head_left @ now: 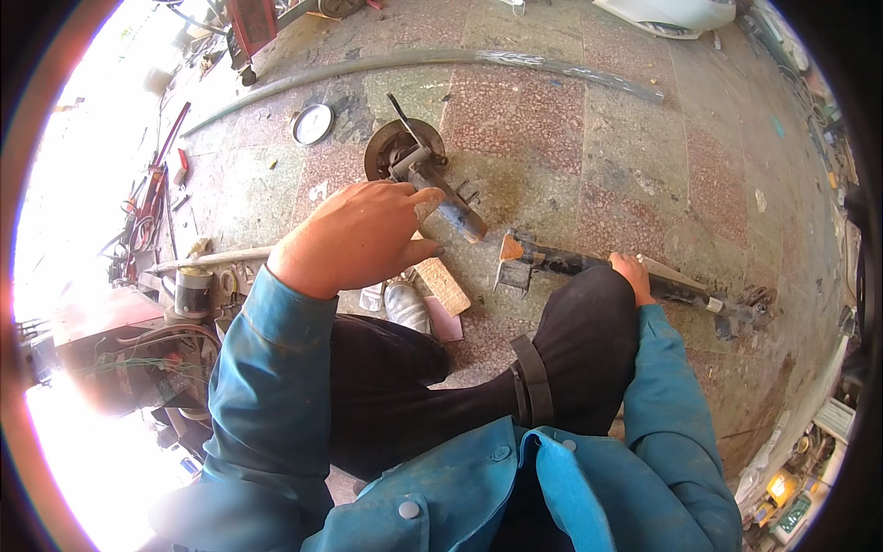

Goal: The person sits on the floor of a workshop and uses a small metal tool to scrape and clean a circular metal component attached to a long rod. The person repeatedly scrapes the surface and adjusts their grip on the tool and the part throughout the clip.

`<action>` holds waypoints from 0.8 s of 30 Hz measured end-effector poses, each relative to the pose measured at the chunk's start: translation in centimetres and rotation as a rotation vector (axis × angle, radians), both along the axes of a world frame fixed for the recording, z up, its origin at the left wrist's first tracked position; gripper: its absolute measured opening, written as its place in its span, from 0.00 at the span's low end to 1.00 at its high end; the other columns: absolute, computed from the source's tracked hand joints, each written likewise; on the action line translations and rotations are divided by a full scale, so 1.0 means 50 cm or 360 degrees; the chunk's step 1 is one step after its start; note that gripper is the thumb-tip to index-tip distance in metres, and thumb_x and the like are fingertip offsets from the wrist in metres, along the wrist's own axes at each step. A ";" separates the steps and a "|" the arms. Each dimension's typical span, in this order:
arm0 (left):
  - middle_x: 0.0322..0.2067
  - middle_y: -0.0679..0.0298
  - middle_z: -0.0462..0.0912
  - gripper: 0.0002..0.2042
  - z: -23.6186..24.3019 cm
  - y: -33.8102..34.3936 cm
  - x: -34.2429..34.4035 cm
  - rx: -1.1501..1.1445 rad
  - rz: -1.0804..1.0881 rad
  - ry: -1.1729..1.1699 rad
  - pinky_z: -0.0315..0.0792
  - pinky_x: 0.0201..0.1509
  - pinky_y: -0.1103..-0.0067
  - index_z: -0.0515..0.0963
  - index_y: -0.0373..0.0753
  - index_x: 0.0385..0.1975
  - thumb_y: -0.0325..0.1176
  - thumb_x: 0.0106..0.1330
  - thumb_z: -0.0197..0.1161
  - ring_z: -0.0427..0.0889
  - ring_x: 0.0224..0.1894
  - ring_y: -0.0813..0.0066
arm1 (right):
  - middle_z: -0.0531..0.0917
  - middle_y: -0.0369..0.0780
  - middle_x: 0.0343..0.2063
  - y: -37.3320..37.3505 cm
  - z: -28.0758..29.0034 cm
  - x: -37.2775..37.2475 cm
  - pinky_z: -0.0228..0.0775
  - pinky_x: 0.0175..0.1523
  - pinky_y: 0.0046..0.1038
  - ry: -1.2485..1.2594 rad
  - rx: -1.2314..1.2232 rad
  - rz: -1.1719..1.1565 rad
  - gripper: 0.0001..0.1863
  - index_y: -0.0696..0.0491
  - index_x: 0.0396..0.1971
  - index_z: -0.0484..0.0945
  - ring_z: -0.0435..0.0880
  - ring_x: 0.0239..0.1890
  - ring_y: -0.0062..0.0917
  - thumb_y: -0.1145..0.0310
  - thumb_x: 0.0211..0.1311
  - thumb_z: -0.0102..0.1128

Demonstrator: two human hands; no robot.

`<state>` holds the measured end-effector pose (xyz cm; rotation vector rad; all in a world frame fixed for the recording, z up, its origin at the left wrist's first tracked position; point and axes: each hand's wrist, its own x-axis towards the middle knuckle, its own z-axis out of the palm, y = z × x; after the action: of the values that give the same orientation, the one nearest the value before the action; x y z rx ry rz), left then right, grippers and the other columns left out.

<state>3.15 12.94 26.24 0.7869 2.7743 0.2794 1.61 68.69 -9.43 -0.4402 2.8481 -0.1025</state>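
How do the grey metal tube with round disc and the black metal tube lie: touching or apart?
Apart: the head view shows floor between the facing ends of the grey tube and the black tube.

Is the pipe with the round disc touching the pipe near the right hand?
No, floor shows between the disc pipe and the other pipe.
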 end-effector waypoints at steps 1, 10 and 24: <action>0.50 0.46 0.91 0.31 0.001 0.001 -0.001 0.0003 0.0002 -0.0004 0.82 0.60 0.56 0.79 0.31 0.71 0.46 0.76 0.70 0.90 0.54 0.44 | 0.90 0.45 0.45 0.002 -0.001 -0.001 0.76 0.58 0.62 -0.0020 0.0031 -0.0009 0.16 0.49 0.46 0.80 0.87 0.56 0.50 0.52 0.75 0.63; 0.49 0.46 0.91 0.29 0.009 0.002 0.000 -0.0003 0.0026 -0.0027 0.82 0.59 0.56 0.79 0.31 0.69 0.46 0.76 0.70 0.90 0.54 0.43 | 0.88 0.47 0.45 0.001 0.003 -0.005 0.74 0.57 0.59 -0.0091 0.0034 -0.0017 0.17 0.51 0.46 0.79 0.86 0.55 0.51 0.52 0.75 0.65; 0.49 0.47 0.91 0.31 0.011 0.003 0.000 -0.0018 0.0025 -0.0038 0.82 0.59 0.55 0.79 0.31 0.71 0.47 0.76 0.70 0.90 0.54 0.44 | 0.90 0.47 0.47 -0.006 0.013 -0.005 0.75 0.60 0.65 -0.0115 0.0022 -0.0043 0.18 0.51 0.46 0.80 0.87 0.58 0.52 0.50 0.74 0.64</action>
<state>3.16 13.07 26.78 0.7546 2.7583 0.2741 1.38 68.39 -8.75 -0.3875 2.7824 -0.1013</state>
